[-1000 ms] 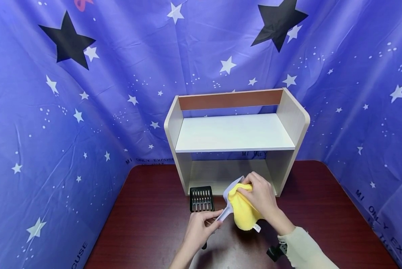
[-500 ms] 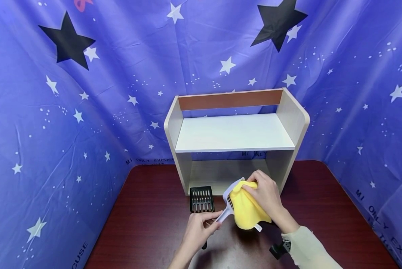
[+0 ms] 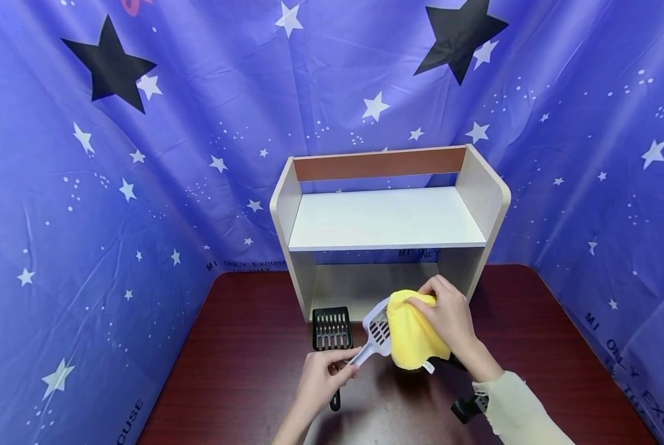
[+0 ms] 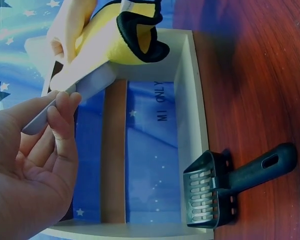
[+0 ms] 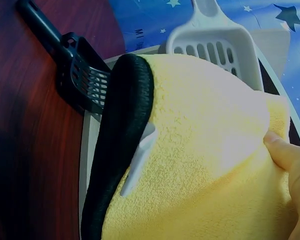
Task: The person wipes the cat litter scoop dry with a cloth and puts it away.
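Note:
My left hand pinches the handle of a pale lavender slotted litter scoop, held up above the table. A yellow cloth with a dark edge and a small white tag hangs from my right hand, gripped between thumb and fingers. In the head view the cloth covers the right part of the scoop's head, while slots show on its left. In the right wrist view the cloth hides the lower part of the scoop's head. Some right fingers are hidden behind the cloth.
A black slotted scoop lies on the dark red table, its head by the front edge of a two-level wooden shelf, left of my hands. Behind hangs a blue star-patterned curtain.
My right hand has moved slightly right and up with the cloth, uncovering more of the scoop's slots. The scoop has turned to face the head camera more and shifted slightly left.

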The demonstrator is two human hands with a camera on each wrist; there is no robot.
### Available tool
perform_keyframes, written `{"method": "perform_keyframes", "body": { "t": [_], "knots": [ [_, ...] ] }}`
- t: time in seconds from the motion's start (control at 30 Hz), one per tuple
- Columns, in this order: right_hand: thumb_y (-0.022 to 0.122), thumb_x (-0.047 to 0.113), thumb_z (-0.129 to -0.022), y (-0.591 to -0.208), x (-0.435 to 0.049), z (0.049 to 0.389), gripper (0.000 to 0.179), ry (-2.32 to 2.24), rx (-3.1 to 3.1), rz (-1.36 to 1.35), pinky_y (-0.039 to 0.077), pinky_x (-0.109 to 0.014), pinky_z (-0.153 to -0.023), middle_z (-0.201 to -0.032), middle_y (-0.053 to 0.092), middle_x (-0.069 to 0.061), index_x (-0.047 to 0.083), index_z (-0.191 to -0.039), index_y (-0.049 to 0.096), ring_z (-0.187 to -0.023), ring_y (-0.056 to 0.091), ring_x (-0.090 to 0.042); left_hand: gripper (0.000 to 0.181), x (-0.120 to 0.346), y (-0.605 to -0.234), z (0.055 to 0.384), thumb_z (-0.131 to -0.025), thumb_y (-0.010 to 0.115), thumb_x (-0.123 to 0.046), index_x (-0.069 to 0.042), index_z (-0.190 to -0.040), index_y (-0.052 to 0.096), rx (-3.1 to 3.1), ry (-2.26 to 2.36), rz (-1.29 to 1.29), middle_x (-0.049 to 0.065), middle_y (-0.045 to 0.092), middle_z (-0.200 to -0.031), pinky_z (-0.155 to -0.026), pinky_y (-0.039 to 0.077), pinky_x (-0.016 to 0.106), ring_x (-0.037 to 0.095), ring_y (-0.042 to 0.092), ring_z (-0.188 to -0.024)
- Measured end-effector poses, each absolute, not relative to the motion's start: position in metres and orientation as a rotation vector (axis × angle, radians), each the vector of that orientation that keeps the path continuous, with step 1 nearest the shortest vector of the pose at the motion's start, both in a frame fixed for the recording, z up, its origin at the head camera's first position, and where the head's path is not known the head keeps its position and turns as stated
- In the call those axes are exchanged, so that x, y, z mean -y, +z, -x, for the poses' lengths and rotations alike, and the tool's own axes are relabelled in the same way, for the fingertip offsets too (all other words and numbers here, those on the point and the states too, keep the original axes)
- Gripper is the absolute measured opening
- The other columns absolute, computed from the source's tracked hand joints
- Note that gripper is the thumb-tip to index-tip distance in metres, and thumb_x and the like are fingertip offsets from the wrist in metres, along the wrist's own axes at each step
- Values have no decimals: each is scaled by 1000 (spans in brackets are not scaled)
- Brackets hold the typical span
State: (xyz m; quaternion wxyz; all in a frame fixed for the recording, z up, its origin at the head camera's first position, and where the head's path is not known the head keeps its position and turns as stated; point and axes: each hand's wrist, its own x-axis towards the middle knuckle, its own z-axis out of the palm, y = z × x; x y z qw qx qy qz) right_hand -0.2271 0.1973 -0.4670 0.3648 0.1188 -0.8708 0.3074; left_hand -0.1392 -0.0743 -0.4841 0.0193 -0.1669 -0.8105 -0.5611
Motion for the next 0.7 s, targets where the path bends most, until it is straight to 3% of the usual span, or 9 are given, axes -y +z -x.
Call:
{"method": "perform_keyframes", "body": {
  "t": [0.23,0.5,0.7],
  "knots": [
    [93,15,-64,-465,-205,230,34,868,2191,-327,35,-12,-58,-72,57,3,12,-74,61,-64,46,-4,30,77,-486,141,-85,74,-3,-5,-115,74,2479,-1919,403,19,75,-81,-54,49,14,-3,59,-60],
    [89,8,-66,-468,-205,228,30,903,2081,-689,37,-15,-61,-76,57,3,10,-78,61,-71,46,-3,31,76,-488,146,-87,71,0,2,-117,71,2337,-2143,287,28,73,-96,-68,59,18,4,69,-74],
    [78,32,-84,-466,-196,229,29,873,1982,-878,36,-17,-61,-76,56,4,9,-79,61,-73,46,-5,29,73,-488,149,-86,71,2,5,-115,70,2275,-2179,257,29,73,-102,-74,62,32,13,74,-80]
  ]
}}
